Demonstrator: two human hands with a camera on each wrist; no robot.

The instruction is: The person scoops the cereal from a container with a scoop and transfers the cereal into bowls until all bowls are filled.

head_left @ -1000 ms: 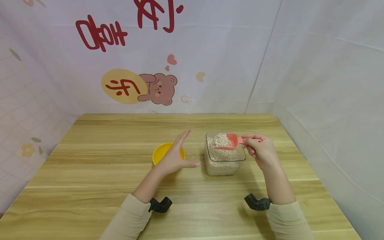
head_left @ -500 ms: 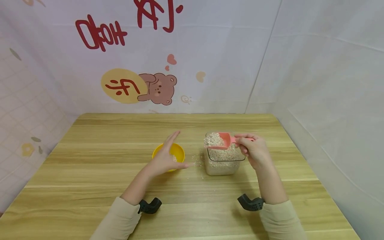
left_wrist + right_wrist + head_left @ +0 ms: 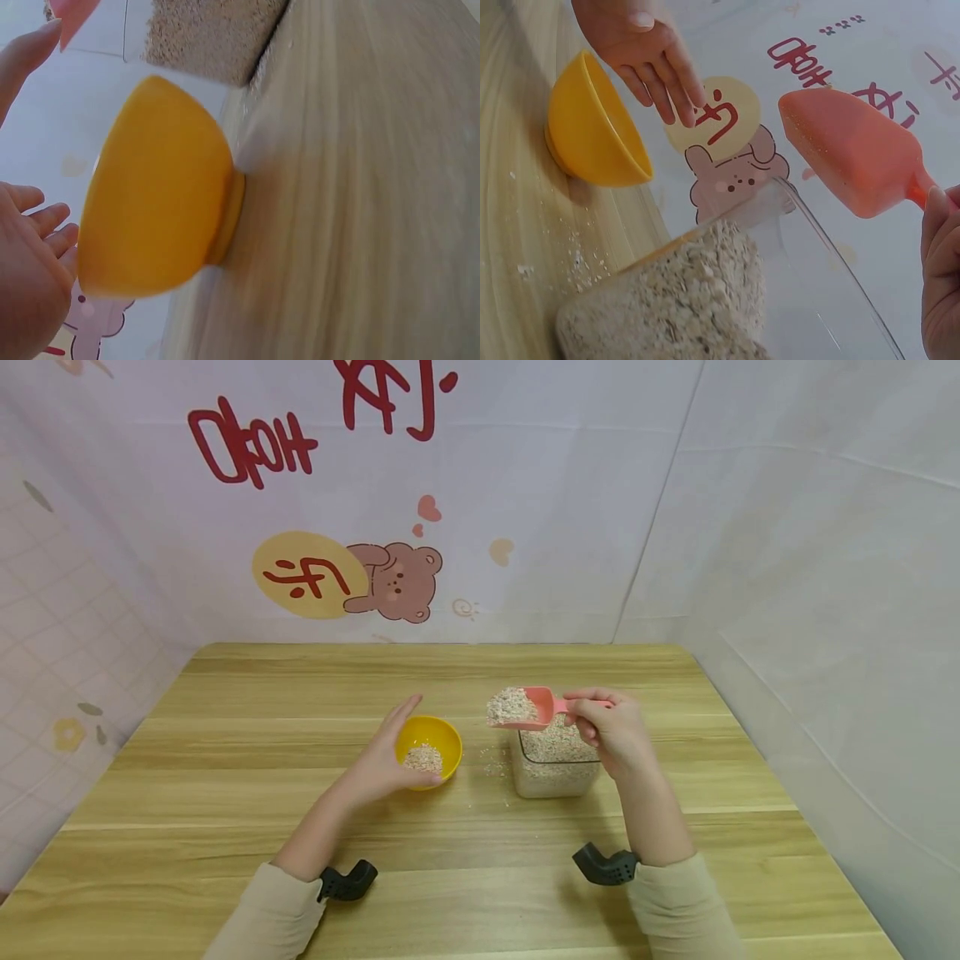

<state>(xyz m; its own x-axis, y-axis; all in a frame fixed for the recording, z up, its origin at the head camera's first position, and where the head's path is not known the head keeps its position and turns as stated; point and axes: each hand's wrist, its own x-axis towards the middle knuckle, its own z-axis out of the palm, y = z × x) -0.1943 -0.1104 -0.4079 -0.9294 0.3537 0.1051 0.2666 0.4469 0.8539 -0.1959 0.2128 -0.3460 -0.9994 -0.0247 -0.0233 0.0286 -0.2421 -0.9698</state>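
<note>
My right hand [image 3: 617, 733] pinches the handle of a pink scoop [image 3: 542, 706], which is heaped with oat flakes [image 3: 510, 705]. The scoop is raised over the left edge of a clear square container [image 3: 557, 783] filled with more oats. A yellow bowl [image 3: 450, 740] stands upright on the table to the left, some oats [image 3: 423, 758] lying in its bottom. My left hand [image 3: 378, 768] is spread at the bowl's left side, thumb in front and fingers behind. In the left wrist view the thumb is apart from the bowl [image 3: 157, 195]; whether the fingers touch it I cannot tell.
Loose flakes [image 3: 493, 767] are scattered on the wooden table [image 3: 247, 793] between bowl and container. A white printed curtain [image 3: 540, 527] hangs behind the table, and further white cloth [image 3: 847, 610] hangs along the right side.
My right hand has carried the loaded scoop leftward from over the container's middle to its left edge. My left hand has moved left from over the bowl to beside it, uncovering the oats inside.
</note>
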